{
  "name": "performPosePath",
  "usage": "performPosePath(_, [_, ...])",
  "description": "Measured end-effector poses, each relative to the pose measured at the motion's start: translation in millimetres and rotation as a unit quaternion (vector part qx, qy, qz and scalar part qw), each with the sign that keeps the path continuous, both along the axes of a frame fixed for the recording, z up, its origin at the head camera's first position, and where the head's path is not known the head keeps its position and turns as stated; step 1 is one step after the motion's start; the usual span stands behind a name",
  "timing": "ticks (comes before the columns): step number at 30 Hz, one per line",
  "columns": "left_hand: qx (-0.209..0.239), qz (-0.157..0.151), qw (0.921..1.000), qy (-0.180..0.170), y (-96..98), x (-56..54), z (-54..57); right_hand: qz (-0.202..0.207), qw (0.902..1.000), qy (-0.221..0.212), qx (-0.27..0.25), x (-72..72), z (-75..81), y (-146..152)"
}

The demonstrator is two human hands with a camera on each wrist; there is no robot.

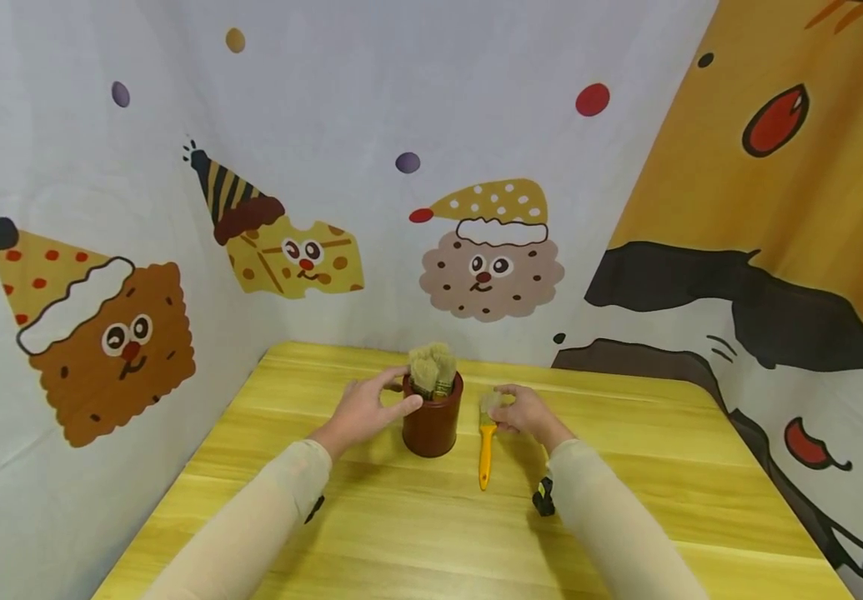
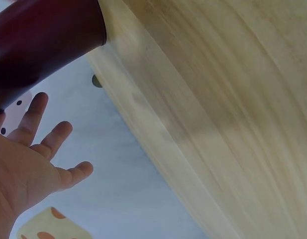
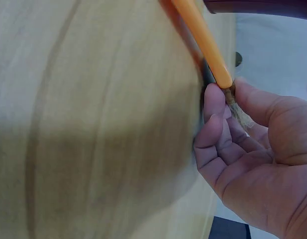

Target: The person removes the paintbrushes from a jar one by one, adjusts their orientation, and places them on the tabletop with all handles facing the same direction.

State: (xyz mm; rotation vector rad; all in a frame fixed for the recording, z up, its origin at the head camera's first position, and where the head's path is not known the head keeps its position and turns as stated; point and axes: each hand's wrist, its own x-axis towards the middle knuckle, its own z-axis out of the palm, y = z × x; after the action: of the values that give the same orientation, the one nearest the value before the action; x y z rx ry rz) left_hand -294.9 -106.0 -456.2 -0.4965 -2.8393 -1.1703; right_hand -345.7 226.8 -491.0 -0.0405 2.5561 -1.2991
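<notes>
A dark red-brown cylindrical cup [image 1: 429, 433] stands on the table, with bristle-up paintbrushes [image 1: 433, 367] inside it. My left hand [image 1: 373, 410] is at the cup's left side, thumb and index finger by its rim. In the left wrist view, the other fingers [image 2: 56, 139] spread loosely away from the cup; whether the hand bears on it is hard to tell. To the right of the cup, my right hand [image 1: 524, 412] pinches a paintbrush with an orange handle [image 1: 485, 458] near its bristles. The handle points toward me, and the right wrist view shows thumb and fingers on either side of the ferrule.
The wood-grain table [image 1: 401, 533] meets a printed cloth backdrop [image 1: 371, 100] behind and at the sides. A small black and yellow item [image 1: 544, 497] shows beside the right sleeve [image 1: 611, 508]. Another dark strap-like piece [image 1: 314, 509] is by the left sleeve [image 1: 251, 508].
</notes>
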Motion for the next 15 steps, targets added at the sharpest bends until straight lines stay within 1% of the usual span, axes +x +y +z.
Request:
performPosePath(5, [0.007,0.001,1.0000,-0.003,1.4,2.5,0.3,-0.019,0.9997,-0.001,0.014,-2.1,-4.6,-3.2])
performPosePath(10, [0.009,0.002,0.9999,-0.006,1.4,1.9,-0.4,-0.025,0.9994,0.000,0.023,-4.7,-7.1,-6.3])
performPosePath(15, [0.014,0.003,0.9999,-0.006,1.8,1.1,-1.8,-0.030,0.9994,0.000,0.014,-4.6,-9.4,-8.3])
